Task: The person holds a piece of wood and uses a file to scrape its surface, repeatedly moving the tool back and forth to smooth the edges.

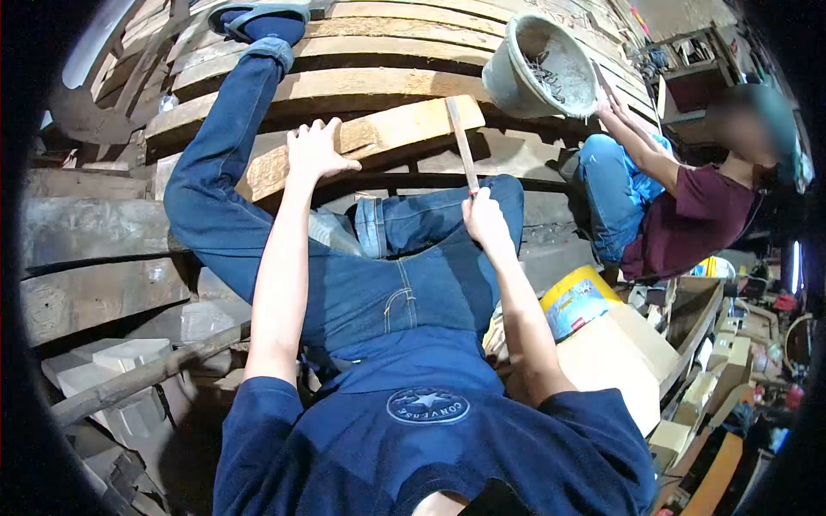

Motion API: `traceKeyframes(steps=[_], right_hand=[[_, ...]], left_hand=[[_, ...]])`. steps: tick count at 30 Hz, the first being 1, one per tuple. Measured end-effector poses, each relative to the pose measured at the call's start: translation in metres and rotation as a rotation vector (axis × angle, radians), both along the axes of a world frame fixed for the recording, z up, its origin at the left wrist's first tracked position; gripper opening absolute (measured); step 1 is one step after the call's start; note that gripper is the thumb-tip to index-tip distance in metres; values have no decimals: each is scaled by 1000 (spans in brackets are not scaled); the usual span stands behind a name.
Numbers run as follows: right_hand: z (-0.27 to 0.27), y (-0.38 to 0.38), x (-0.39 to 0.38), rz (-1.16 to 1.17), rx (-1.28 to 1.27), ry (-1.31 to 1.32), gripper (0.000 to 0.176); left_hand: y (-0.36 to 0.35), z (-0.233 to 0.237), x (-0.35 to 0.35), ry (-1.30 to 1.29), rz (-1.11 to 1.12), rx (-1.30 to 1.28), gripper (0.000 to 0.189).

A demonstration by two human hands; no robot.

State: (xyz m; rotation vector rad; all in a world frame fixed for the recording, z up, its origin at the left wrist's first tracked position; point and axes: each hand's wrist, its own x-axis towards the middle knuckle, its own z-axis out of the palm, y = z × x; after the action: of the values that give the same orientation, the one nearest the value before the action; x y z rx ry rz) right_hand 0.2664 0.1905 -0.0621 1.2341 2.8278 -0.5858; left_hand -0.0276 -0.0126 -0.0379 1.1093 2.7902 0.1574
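A thick wooden block (379,131) lies across the slats in front of my legs, slanting up to the right. My left hand (320,152) rests on its left part, fingers apart over the top edge and thumb stretched to the right. My right hand (486,217) is wrapped round the lower end of a long flat metal tool (463,146). The tool's upper part lies against the right end of the block. What shows of its lower end is hidden in my fist.
A bucket (540,69) with small dark pieces in it stands beyond the block. A co-worker (688,198) sits at the right, hands near the bucket. Wooden planks (103,232) lie at the left; a yellow container (576,301) is by my right arm.
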Motion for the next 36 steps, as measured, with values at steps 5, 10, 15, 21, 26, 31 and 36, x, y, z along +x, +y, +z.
traceKeyframes(steps=[5, 10, 15, 21, 26, 31, 36], right_hand=[[-20, 56, -84, -40, 35, 79, 33], [1, 60, -96, -126, -105, 69, 33], [-1, -1, -16, -78, -88, -4, 32], [-26, 44, -86, -115, 7, 159, 30], [-1, 59, -98, -186, -165, 87, 35], [6, -8, -31, -183, -181, -27, 34], [-40, 58, -84, -77, -61, 232, 33]], left_hand=[[1, 6, 2, -25, 14, -5, 97], [0, 8, 4, -47, 5, 54, 93], [1, 9, 5, -11, 4, 14, 93], [0, 8, 3, -53, 3, 29, 93], [1, 11, 4, -70, 12, 8, 96], [-2, 0, 1, -6, -3, 58, 98], [-1, 6, 4, -38, 3, 41, 96]])
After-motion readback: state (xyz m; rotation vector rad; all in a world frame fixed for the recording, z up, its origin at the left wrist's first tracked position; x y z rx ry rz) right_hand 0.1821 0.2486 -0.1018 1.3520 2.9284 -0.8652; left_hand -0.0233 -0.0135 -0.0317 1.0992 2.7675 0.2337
